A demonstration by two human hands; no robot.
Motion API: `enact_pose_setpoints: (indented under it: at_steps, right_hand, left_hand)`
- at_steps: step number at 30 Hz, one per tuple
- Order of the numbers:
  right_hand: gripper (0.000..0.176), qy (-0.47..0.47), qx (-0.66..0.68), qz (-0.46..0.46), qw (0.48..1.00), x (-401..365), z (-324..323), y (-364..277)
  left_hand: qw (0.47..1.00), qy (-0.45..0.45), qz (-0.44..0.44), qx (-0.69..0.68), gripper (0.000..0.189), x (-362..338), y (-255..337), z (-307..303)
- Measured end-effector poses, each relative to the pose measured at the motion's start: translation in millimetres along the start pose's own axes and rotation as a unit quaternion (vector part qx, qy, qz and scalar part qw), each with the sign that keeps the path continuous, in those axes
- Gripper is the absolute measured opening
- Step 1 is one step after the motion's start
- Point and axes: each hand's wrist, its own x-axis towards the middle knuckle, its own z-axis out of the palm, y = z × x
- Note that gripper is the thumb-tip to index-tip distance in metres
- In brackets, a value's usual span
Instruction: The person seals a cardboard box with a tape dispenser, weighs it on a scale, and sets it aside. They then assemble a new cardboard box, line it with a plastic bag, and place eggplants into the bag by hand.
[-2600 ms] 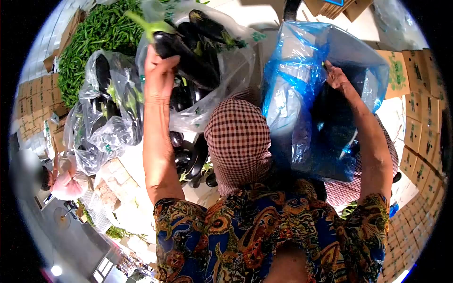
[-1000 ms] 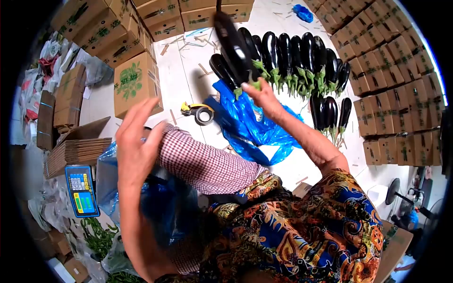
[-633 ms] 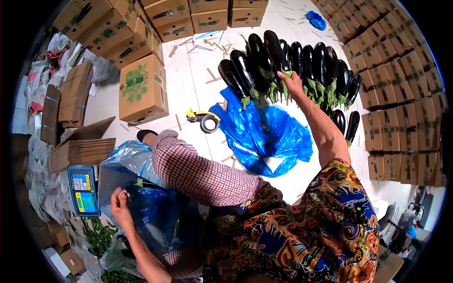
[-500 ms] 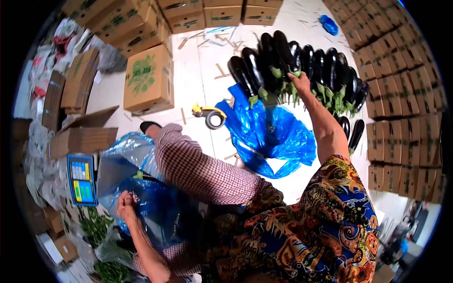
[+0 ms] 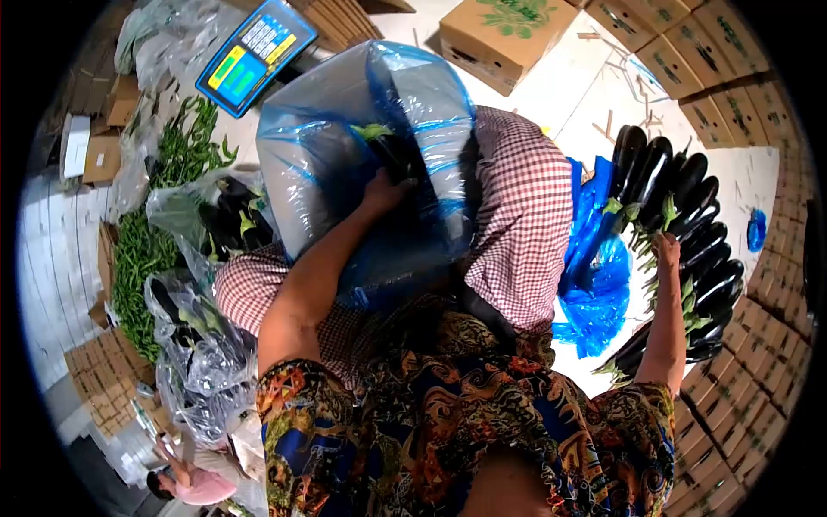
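A blue-tinted clear plastic bag (image 5: pixel 301 155) stands wide open in front of my lap. Inside it my left hand (image 5: pixel 388 191) is closed around a dark eggplant (image 5: pixel 398 157) with a green cap. Over on the right, my right hand (image 5: pixel 666 248) grips the green stem of another eggplant (image 5: pixel 680 185). That one lies among a long row of glossy eggplants (image 5: pixel 717 284) on the floor. A crumpled blue plastic sheet (image 5: pixel 603 276) lies between my leg and the row.
A blue scale display (image 5: pixel 256 59) and a carton (image 5: pixel 495 43) are beyond the bag. Green peppers (image 5: pixel 142 258) and bagged eggplants (image 5: pixel 233 215) lie at left. Stacked cartons (image 5: pixel 732 422) line the right side. Another person (image 5: pixel 202 482) is at the lower left.
The view has swung left toward the bag. My left hand has moved deeper into the bag and is now around an eggplant. My right hand remains at the eggplant row.
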Motion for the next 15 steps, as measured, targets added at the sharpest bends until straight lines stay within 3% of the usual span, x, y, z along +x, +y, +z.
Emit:
enact_pose_setpoints:
  at_steps: [1,3,4,5,7,10,11,13,15]
  right_hand:
    - [0.030,0.001,0.024,-0.024,0.999,-12,9,-18]
    - [0.041,0.098,-0.023,-0.061,0.993,-52,51,-59]
    - [0.052,0.114,-0.124,-0.095,0.981,-31,44,-43]
    - [0.052,0.171,-0.172,-0.129,0.962,-47,54,-68]
    - [0.050,0.139,-0.164,-0.106,0.971,-94,75,-131]
    - [0.047,0.169,-0.244,-0.244,0.923,-105,81,-146]
    - [0.048,0.138,-0.225,-0.212,0.941,-105,82,-148]
    - [0.048,0.079,-0.182,-0.142,0.970,-100,72,-156]
    - [0.050,0.040,-0.180,-0.125,0.975,-106,77,-159]
  left_hand:
    - [0.998,-0.014,-0.036,-0.046,0.080,3,9,5]
    - [0.987,0.077,-0.062,-0.127,0.083,22,-16,7]
    - [0.982,0.139,-0.099,-0.075,0.081,5,25,-9]
    - [0.970,0.197,-0.141,-0.026,0.079,-12,65,-24]
    - [0.950,0.306,-0.062,-0.009,0.065,3,62,-29]
    - [0.943,0.330,-0.020,0.023,0.054,46,20,-29]
    - [0.946,0.290,-0.112,-0.091,0.051,55,15,-41]
    - [0.886,0.358,-0.124,-0.267,0.056,52,17,-43]
    - [0.876,0.284,-0.154,-0.359,0.058,80,-21,-34]
